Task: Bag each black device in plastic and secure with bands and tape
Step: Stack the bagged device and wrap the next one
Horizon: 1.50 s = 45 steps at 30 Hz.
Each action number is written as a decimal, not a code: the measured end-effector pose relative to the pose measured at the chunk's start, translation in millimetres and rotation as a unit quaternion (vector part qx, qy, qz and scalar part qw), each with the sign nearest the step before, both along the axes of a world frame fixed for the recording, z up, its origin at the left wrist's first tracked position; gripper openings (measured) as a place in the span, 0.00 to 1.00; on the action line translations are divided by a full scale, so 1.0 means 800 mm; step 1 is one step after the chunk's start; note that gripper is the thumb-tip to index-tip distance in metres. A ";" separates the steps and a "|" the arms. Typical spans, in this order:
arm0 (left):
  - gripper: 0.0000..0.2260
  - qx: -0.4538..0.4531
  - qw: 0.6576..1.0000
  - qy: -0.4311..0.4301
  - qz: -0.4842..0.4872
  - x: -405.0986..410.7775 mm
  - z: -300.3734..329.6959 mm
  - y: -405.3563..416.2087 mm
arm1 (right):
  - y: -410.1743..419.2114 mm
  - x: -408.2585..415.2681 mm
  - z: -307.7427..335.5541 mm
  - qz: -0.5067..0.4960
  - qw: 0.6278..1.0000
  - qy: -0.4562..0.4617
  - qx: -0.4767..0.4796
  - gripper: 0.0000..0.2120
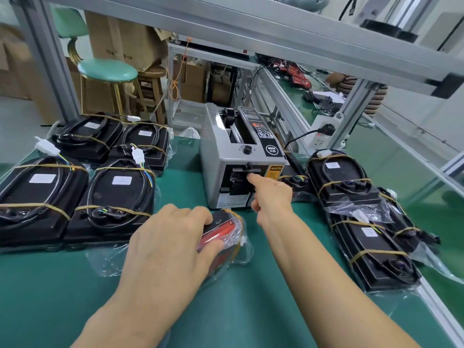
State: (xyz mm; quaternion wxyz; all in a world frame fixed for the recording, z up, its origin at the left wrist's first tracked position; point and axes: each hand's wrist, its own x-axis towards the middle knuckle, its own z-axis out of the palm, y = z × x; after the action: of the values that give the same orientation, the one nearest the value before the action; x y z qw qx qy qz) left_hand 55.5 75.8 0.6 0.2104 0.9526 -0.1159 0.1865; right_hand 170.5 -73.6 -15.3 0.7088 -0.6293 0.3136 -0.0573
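Bench mat [251,310] lies bare near us. Our left hand [165,244] presses down, fingers curled over the bagged device [223,232] at centre. Our right hand [271,194] reaches the tape dispenser [238,156] mouth, forefinger out, other fingers curled. Banded devices [75,187] crowd the left edge; more [364,217] line the right rail.

Counted relative to the tape dispenser [242,156]: four banded black devices [118,197] to left, three to right [344,179], one bagged device [223,234] in front.
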 end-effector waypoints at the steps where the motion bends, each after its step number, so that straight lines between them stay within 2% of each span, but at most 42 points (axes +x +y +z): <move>1: 0.14 -0.003 1.000 0.015 0.001 -0.002 0.002 -0.001 | -0.001 0.000 0.001 0.003 1.000 0.006 0.014 0.12; 3: 0.15 -0.011 0.998 0.041 0.035 -0.001 0.003 0.000 | -0.008 -0.006 0.004 0.039 0.997 0.017 0.063 0.11; 6: 0.16 -0.006 0.995 0.077 0.062 0.003 0.002 0.003 | -0.025 -0.035 0.017 0.144 0.983 0.006 0.114 0.10; 8: 0.17 -0.017 0.994 0.090 0.059 0.006 0.002 0.002 | -0.031 -0.063 0.028 0.210 0.975 -0.003 0.073 0.06; 10: 0.17 -0.055 0.991 0.108 0.056 0.004 0.001 0.001 | -0.031 -0.089 0.035 0.253 0.967 0.002 0.022 0.11; 13: 0.17 -0.106 0.986 0.114 0.053 -0.001 -0.004 0.000 | -0.019 -0.111 0.036 0.305 0.952 -0.021 -0.001 0.11; 15: 0.17 -0.119 0.985 0.111 0.050 -0.003 -0.006 -0.002 | -0.014 -0.116 0.033 0.301 0.953 -0.033 0.002 0.11; 17: 0.16 -0.122 0.987 0.094 0.041 -0.005 -0.005 -0.005 | -0.012 -0.116 0.027 0.286 0.958 -0.033 -0.010 0.03; 20: 0.17 -0.112 0.990 0.086 0.030 -0.008 -0.003 -0.007 | -0.011 -0.119 0.023 0.277 0.960 -0.035 -0.019 0.07; 25: 0.16 -0.115 0.989 0.092 0.031 -0.010 -0.002 -0.007 | -0.006 -0.123 0.022 0.257 0.966 -0.029 -0.007 0.07; 45: 0.13 -0.100 0.992 0.076 0.017 -0.014 -0.001 -0.008 | 0.000 -0.126 0.022 0.243 0.970 -0.016 -0.026 0.05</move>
State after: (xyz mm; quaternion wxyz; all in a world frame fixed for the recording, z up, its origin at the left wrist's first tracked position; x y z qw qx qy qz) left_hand 43.9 69.1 -0.3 0.3091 0.9403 -0.0640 0.1275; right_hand 69.7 -73.6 2.3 0.6896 -0.7040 0.1385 0.0980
